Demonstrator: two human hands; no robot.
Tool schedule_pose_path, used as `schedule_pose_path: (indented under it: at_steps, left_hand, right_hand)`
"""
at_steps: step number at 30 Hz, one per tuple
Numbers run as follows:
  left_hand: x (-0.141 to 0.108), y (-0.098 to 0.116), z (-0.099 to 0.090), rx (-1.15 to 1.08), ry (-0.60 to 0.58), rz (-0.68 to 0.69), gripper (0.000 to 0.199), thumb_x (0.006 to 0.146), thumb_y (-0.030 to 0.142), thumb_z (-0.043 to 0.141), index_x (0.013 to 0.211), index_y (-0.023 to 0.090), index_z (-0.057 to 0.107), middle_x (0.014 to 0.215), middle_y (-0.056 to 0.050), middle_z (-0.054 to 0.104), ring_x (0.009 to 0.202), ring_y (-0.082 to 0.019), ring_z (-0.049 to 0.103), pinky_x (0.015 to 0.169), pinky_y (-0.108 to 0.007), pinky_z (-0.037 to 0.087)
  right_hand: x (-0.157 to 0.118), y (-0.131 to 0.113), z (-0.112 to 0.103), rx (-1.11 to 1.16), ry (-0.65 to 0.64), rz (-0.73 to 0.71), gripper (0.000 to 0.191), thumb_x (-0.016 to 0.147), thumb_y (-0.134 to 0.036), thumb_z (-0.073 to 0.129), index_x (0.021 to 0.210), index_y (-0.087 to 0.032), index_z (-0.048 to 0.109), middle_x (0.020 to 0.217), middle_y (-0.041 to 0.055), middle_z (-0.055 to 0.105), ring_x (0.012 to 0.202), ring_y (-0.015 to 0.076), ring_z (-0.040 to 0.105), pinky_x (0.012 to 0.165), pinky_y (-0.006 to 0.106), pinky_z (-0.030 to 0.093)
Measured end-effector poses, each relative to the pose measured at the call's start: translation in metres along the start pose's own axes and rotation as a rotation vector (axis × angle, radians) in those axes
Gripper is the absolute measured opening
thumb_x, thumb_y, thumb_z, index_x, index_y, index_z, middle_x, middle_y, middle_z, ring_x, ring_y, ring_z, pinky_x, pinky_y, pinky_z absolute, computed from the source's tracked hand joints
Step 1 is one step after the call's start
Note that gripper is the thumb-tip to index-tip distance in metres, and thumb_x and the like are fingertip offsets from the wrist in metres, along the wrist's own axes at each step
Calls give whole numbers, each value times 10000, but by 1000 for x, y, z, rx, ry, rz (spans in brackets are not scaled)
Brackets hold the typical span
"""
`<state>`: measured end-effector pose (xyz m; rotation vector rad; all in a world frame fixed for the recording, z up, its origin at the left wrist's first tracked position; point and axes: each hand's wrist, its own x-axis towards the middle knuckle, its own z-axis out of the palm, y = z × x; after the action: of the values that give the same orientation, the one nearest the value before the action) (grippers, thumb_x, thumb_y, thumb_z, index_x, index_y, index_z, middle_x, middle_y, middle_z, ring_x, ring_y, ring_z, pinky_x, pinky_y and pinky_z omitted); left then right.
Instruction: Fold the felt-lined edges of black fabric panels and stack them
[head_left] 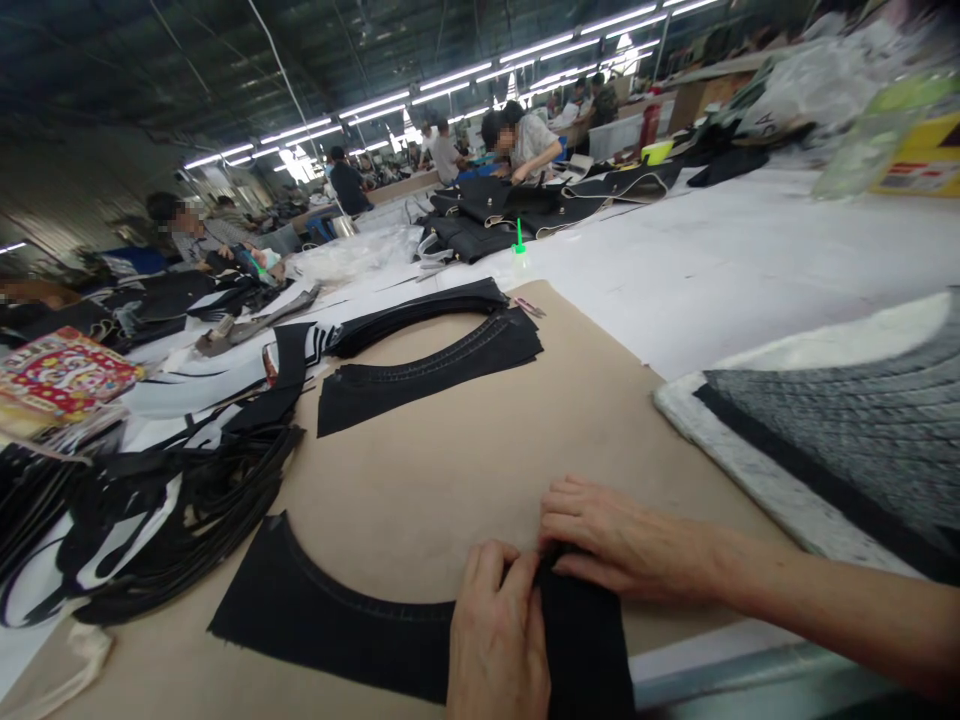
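Note:
A black curved fabric piece (341, 630) lies on a brown board in front of me, with a stitched or notched line along its inner curve. My left hand (499, 625) presses over its right part, fingers bent and closed at the curved edge. From the right, my right hand (607, 540) grips the same edge near the piece's right end, thumb below and fingers above. The fingertips of both hands almost meet, and the bit of edge between them is hidden. Farther up the board lie a similar black curved piece (435, 365) and a stack of black curved pieces (420, 308).
Black strips and cut pieces (187, 520) pile up at the left, by a red and yellow packet (67, 370). A small green-tipped bottle (520, 250) stands beyond the brown board (420, 480). A grey quilted pad (847, 420) lies right. Several people work farther back.

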<state>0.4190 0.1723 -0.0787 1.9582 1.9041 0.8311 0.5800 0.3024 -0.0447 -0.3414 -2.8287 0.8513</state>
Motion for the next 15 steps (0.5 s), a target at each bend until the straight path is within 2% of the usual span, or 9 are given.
schedule_pose_path:
  at_steps: [7,15]
  left_hand:
    - [3,5,-2,7,-4,32,367,854,22,363,1011,182,654,898,-66,573,868,-189,550,763,-306,489]
    - [-5,2,3,90,24,149,412,880,21,340,1130,166,634,920,-76,580,853,-184,550,770,-298,522]
  right_hand:
    - [-5,6,0,26,20,-7,64,922,-150,545,917,-187,597,910,27,567,904,180,509,838,325,379]
    - [-12,10,1,-50,30,-53,147,948,-141,488,975,-197,621,897,33,562,891,180,499,840,340,370]
